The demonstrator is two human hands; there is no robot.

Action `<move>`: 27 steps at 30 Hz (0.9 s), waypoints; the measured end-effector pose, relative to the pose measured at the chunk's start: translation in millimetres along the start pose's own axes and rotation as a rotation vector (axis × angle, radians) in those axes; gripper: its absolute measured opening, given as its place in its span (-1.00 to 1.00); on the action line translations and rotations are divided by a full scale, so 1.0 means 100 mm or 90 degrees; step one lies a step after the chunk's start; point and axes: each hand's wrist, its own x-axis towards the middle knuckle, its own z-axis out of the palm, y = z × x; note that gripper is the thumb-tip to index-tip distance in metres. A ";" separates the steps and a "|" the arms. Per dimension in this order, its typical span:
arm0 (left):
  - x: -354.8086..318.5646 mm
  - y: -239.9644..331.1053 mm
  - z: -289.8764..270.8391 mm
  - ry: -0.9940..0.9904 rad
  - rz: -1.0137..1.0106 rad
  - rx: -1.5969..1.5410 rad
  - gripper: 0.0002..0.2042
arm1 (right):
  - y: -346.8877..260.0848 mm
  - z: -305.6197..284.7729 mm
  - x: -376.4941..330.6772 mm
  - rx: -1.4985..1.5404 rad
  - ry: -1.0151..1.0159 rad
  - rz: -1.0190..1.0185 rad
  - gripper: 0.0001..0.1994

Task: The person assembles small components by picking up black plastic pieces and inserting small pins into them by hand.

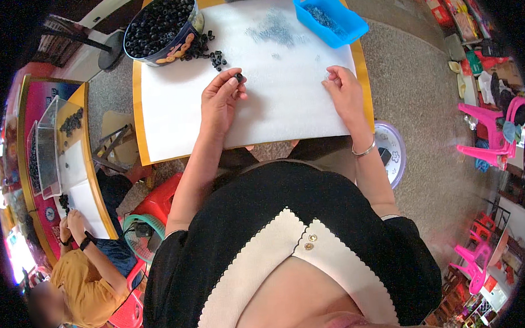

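Between the thumb and forefinger of my left hand (221, 99) is a small black cylindrical part (238, 77), held just above the white sheet (180, 120). My right hand (345, 94) is over the sheet's right side, thumb and forefinger drawn together; whatever they pinch is too small to make out. A round tub (175, 53) heaped with similar black parts stands at the far left. Loose black parts (217, 60) lie beside it, close to my left fingertips. Tiny bluish-grey pieces (275, 29) are scattered at the far middle, and more lie in a blue plastic basket (342, 37) at the far right.
A yellow-edged table (140, 119) carries the sheet. At left, a person in a mustard shirt (84, 280) handles black parts at another table (96, 193). A green basket (140, 223) and red stool (165, 199) stand between us. A round white-and-purple stool (396, 153) is at right.
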 end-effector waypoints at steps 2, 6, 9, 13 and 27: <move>0.00 0.00 0.01 0.010 -0.001 0.007 -0.79 | 0.01 0.00 -0.03 0.012 0.007 0.005 -0.70; 0.01 0.00 0.00 0.004 0.002 0.000 -0.79 | -0.03 -0.04 -0.07 0.014 0.024 0.003 -0.74; 0.02 -0.01 -0.02 0.011 0.002 -0.003 -0.79 | 0.04 -0.06 -0.07 0.041 0.086 -0.008 -0.79; 0.02 -0.02 -0.02 0.001 0.010 0.007 -0.79 | 0.10 -0.10 0.05 -0.041 0.113 -0.132 -0.86; 0.00 0.02 -0.05 -0.011 0.013 -0.001 -0.78 | 0.14 -0.12 0.17 -0.009 -0.056 -0.118 -0.89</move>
